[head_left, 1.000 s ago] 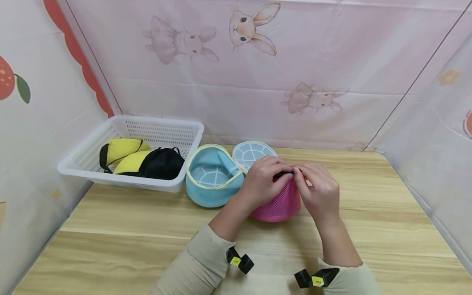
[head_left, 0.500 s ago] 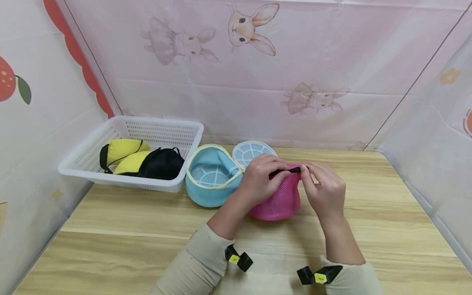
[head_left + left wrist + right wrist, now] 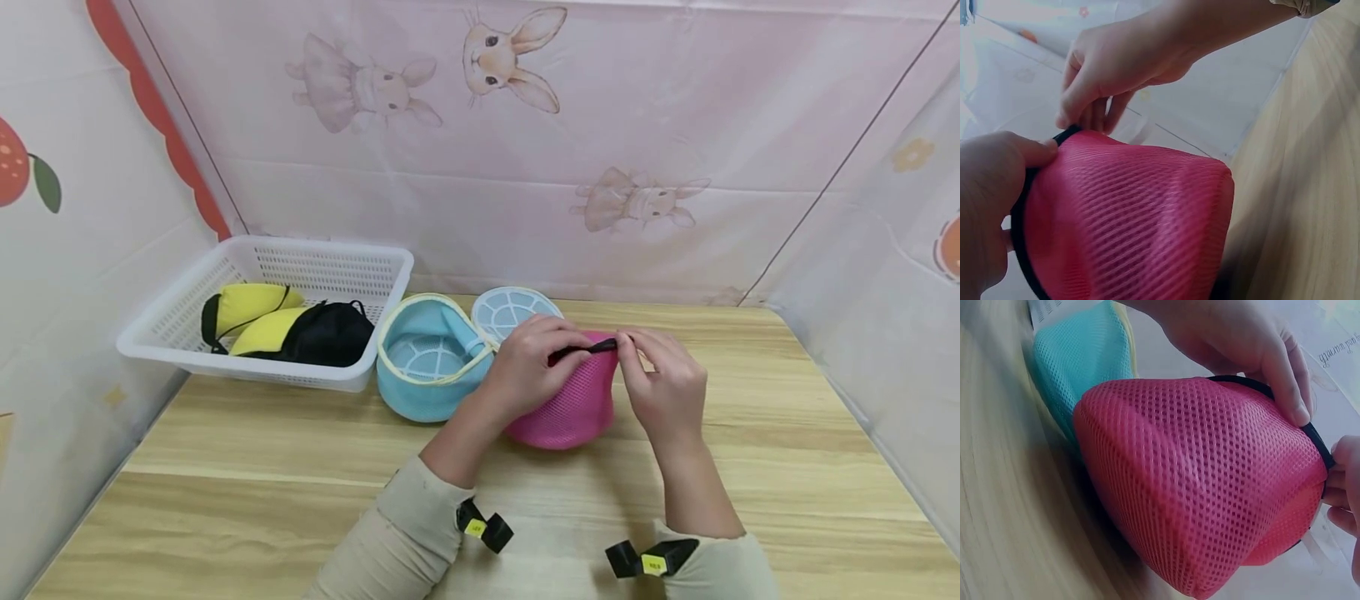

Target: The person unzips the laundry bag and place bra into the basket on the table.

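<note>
A pink mesh laundry bag [image 3: 566,412] with a black-trimmed rim [image 3: 1316,440] stands in front of me on the table. My left hand [image 3: 528,371] pinches the trim on the near left of its mouth, thumb on the outside. Further right along the same rim, the fingertips of my right hand [image 3: 667,387] pinch the edge, with a short stretch of black trim between the two hands. In the right wrist view the mesh side bulges and creases below the rim. The inside of the bag is hidden.
Left of the hands sits a light blue mesh laundry bag [image 3: 420,404] with yellow piping, its round lid [image 3: 517,307] folded back. Beside it, a white plastic basket [image 3: 142,343] holds yellow and black padded bras [image 3: 330,337]. A printed cloth backdrop [image 3: 450,225] rises behind the table.
My right hand has moved slightly right along the rim, away from the left hand, exposing more black trim between them. The left hand keeps its place.
</note>
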`<state>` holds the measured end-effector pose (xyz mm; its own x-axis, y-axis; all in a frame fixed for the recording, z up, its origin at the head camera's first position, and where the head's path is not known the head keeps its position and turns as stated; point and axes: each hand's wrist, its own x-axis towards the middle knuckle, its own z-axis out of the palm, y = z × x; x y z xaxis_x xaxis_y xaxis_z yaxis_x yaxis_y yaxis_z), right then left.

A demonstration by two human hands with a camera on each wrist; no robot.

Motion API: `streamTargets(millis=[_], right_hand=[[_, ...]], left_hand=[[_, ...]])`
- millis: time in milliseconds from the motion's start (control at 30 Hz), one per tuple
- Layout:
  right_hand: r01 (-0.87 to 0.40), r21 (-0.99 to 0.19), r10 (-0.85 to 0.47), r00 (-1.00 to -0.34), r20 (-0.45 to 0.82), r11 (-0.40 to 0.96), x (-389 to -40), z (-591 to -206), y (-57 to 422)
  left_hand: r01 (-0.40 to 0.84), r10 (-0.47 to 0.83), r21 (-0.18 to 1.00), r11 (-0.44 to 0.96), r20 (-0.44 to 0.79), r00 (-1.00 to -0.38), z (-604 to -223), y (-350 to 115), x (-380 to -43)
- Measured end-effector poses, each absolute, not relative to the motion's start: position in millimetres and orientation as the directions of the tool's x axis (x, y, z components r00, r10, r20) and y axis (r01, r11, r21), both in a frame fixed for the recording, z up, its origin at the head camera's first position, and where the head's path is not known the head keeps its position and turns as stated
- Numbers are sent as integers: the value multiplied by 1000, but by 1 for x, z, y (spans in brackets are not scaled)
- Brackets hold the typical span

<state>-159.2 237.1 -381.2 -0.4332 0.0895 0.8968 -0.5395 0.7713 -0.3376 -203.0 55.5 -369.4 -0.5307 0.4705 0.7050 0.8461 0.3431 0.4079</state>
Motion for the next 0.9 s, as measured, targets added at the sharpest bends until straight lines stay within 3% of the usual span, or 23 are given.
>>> streamTargets(millis=[400, 667, 900], right_hand=[[-422, -503, 179, -605, 776, 754, -160, -379, 253], [-349, -560, 179, -708, 683, 751, -159, -378, 260], [-286, -652, 191, -806, 560, 702, -157, -375, 261]], left_hand=[[720, 633, 559, 412, 393, -667, -362, 34, -212], [676, 714, 586, 448, 221, -665, -363, 24, -220], [620, 700, 640, 454, 175, -693, -363, 18, -224]])
